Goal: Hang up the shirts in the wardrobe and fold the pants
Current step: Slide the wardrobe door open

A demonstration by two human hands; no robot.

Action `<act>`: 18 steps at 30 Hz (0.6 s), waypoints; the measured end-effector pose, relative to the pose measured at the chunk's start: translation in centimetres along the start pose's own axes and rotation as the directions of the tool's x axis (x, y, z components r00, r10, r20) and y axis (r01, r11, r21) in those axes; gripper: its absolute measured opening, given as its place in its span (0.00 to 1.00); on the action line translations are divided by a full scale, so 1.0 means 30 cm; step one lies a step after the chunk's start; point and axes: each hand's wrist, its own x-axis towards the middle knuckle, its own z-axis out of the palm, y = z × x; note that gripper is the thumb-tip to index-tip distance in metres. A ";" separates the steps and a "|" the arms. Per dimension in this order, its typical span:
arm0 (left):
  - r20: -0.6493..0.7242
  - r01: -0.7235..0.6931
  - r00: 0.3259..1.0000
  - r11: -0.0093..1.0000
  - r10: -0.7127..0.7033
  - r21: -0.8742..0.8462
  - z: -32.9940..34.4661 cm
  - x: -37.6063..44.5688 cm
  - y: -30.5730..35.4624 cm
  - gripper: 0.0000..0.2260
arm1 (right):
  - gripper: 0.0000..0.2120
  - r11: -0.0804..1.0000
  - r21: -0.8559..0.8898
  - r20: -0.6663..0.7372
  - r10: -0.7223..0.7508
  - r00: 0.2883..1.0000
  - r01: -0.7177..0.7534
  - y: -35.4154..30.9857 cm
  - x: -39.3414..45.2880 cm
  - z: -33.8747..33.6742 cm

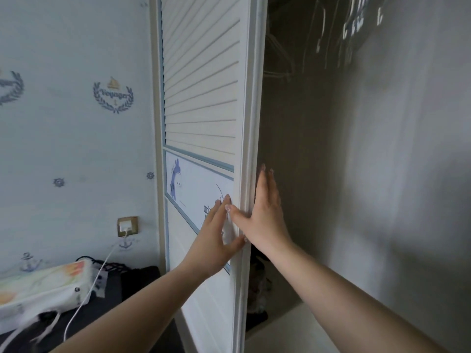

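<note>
A white louvered wardrobe door fills the middle of the view, with a cartoon panel lower down. My left hand lies flat against the door's front near its right edge, fingers straight. My right hand presses with straight fingers on the door's edge, its thumb crossing to the front. To the right the wardrobe's inside is dark and open. Bare hangers hang blurred at the top. No shirts or pants are in view.
Wallpaper with nautical prints covers the left wall. A wall socket holds a white charger cable. Below it a dark surface carries a white printed cushion or bag. A dark heap lies on the wardrobe floor.
</note>
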 end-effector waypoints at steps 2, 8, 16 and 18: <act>-0.028 0.012 1.000 1.000 -0.011 0.013 0.000 0.007 -0.009 0.35 | 0.48 0.999 0.043 0.002 0.014 1.000 -0.014 0.002 0.013 0.022; -0.048 0.051 0.998 0.997 -0.048 0.063 -0.005 0.030 -0.036 0.31 | 0.48 0.997 0.076 0.020 0.028 0.999 -0.029 0.021 0.044 0.068; -0.064 0.068 0.996 0.995 -0.063 0.079 -0.009 0.065 -0.068 0.27 | 0.48 0.998 0.064 0.008 0.011 1.000 -0.012 0.030 0.082 0.107; -0.079 0.076 0.994 0.994 -0.069 0.083 -0.007 0.066 -0.077 0.26 | 0.49 0.995 0.091 0.013 0.026 1.000 -0.027 0.031 0.086 0.116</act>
